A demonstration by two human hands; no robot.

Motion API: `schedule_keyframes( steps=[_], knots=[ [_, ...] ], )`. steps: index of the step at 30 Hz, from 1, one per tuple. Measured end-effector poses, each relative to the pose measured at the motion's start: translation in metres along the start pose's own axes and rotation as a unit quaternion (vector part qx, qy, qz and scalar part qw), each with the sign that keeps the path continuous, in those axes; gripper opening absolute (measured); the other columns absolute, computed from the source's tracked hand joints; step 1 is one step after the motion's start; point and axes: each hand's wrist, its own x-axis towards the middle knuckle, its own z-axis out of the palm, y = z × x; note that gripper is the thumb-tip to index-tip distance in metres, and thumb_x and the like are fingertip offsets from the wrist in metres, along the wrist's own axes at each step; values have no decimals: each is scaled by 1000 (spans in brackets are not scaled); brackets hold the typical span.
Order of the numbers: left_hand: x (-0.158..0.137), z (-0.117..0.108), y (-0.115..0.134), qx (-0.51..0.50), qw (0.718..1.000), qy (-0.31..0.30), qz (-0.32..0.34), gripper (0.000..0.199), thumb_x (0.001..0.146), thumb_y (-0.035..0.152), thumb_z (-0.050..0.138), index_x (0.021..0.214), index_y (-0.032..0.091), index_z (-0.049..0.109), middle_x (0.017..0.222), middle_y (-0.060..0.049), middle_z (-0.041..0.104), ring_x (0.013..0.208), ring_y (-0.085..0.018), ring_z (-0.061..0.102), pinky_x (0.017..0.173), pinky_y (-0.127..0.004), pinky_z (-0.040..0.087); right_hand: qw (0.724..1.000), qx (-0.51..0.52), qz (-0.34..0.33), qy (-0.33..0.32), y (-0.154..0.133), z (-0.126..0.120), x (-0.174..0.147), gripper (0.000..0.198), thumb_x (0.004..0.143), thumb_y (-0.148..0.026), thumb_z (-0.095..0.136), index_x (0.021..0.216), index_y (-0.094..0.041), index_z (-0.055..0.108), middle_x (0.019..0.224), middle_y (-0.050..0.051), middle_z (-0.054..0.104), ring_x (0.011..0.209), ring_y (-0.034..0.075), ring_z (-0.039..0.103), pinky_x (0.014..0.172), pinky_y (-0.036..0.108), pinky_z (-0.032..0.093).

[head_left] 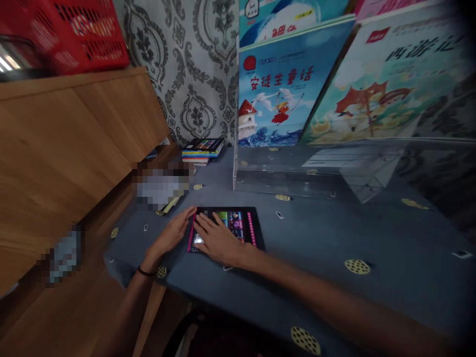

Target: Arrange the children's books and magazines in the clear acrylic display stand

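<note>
A dark book (256,223) with a pink stripe and small colour pictures on its cover lies closed on the cloth-covered table. Across the left half of that cover rests my right hand (217,240), flat with its fingers spread, holding nothing. My left hand (174,230) lies against the book's left edge, fingers stretched out along it. A black band circles the left wrist. Part of the cover is hidden beneath the right palm and forearm.
Behind the book, a clear acrylic rack (235,168) holds upright picture books (278,99). A small stack of books (203,150) sits at the back left. Wooden cabinet (74,148) stands left, bearing a red basket (92,37). The patterned tablecloth (316,233) drops at the front.
</note>
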Motion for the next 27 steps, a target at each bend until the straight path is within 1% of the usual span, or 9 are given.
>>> schedule_keyframes(
  steps=[2, 5, 8, 12, 15, 22, 25, 27],
  knots=[
    [0, 1, -1, 6, 1000, 5, -1, 51, 100, 27, 30, 150, 17, 37, 151, -11, 51, 143, -17, 43, 121, -43, 32, 999, 1, -39, -2, -10, -2, 0, 53, 101, -45, 46, 144, -15, 51, 154, 20, 44, 147, 33, 33, 119, 58, 28],
    [0, 4, -3, 26, 1000, 13, -2, 49, 100, 28, 33, 147, 17, 41, 150, -11, 52, 143, -19, 43, 121, -45, 33, 996, 5, -86, -7, -15, -6, -11, 46, 101, -42, 49, 143, -26, 53, 155, 15, 44, 147, 32, 34, 117, 61, 28],
    [0, 6, -4, 47, 999, 21, 2, 49, 99, 30, 36, 146, 17, 44, 151, -11, 51, 144, -21, 41, 121, -46, 32, 995, 12, -93, -16, -14, -8, -28, 47, 100, -43, 50, 145, -28, 51, 156, 13, 43, 147, 31, 35, 118, 61, 27],
    [0, 5, -2, 56, 998, 21, 4, 50, 100, 36, 38, 145, 17, 45, 150, -11, 52, 142, -22, 44, 119, -46, 35, 997, 31, -67, -21, -9, -9, -55, 53, 100, -47, 49, 149, -28, 45, 158, 11, 39, 149, 32, 29, 119, 62, 24],
    [0, 3, 1, 62, 998, 19, 7, 50, 100, 38, 38, 145, 18, 45, 150, -11, 52, 142, -22, 45, 119, -46, 35, 998, 35, -36, -26, -4, -9, -73, 55, 99, -47, 50, 150, -27, 43, 160, 12, 36, 150, 34, 24, 119, 65, 21],
    [0, 3, 4, 76, 997, 14, 2, 51, 100, 40, 37, 146, 18, 43, 150, -10, 52, 142, -22, 45, 119, -46, 35, 999, 36, 26, 0, 17, -11, -104, 59, 99, -45, 53, 152, -24, 39, 159, 13, 38, 150, 32, 27, 120, 65, 21],
    [-1, 4, 3, 98, 995, 18, 7, 51, 101, 39, 36, 147, 18, 42, 150, -11, 52, 142, -23, 45, 119, -47, 35, 999, 31, 44, -1, 30, -7, -115, 61, 99, -44, 52, 154, -22, 36, 161, 14, 32, 150, 32, 25, 120, 64, 22],
    [-4, 5, 5, 129, 992, 9, 11, 51, 101, 38, 36, 148, 20, 41, 152, -11, 50, 144, -23, 42, 118, -48, 36, 998, 32, 59, 13, 37, -5, -121, 62, 99, -45, 51, 154, -21, 34, 162, 13, 29, 151, 32, 24, 120, 63, 24]
  ],
)
